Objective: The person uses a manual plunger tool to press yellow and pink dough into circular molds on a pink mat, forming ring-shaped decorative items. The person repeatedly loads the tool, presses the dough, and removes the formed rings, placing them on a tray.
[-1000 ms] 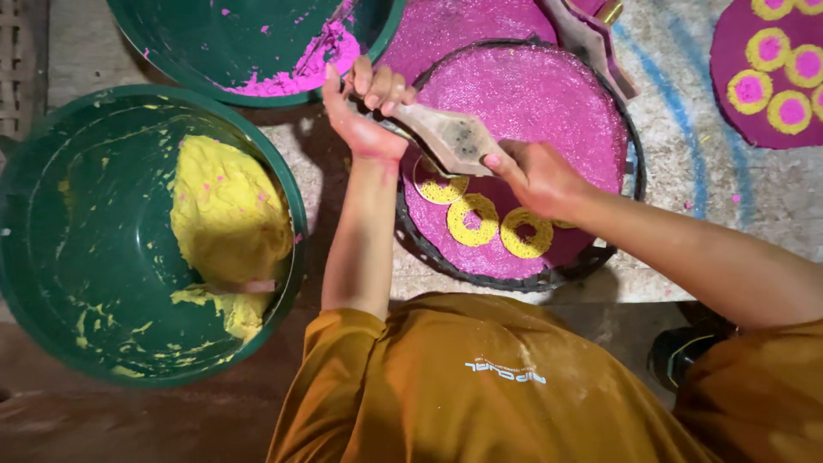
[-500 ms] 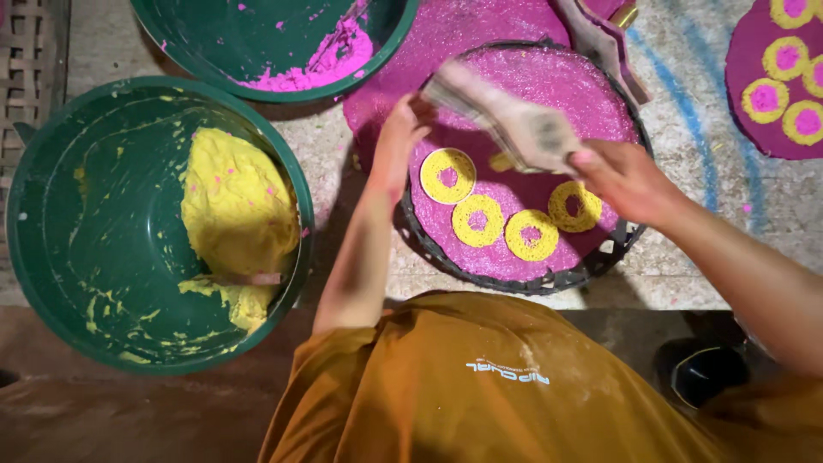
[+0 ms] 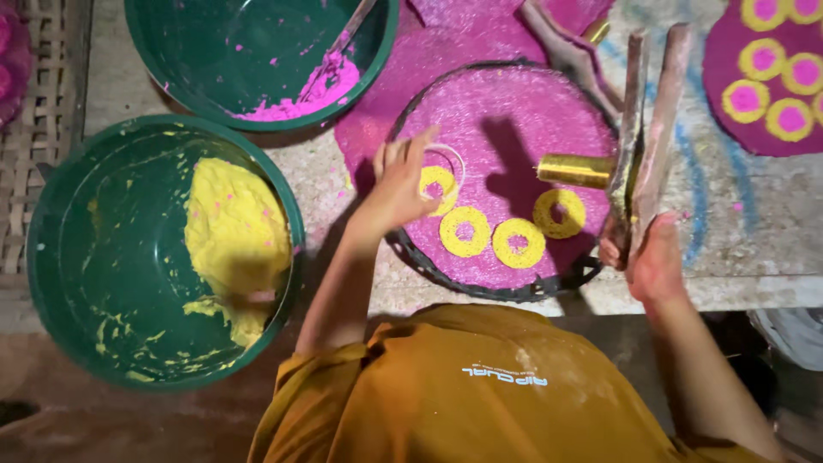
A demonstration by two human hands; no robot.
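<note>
Pink disc [image 3: 514, 137] on stone bench [image 3: 360, 197]

A pale, rough slab [image 3: 754, 266] stained with pink and blue powder serves as the work surface. A woven mat [image 3: 34, 137] lies at the left edge. Below, the brown floor [image 3: 103, 424] sits in dim, warm light
</note>
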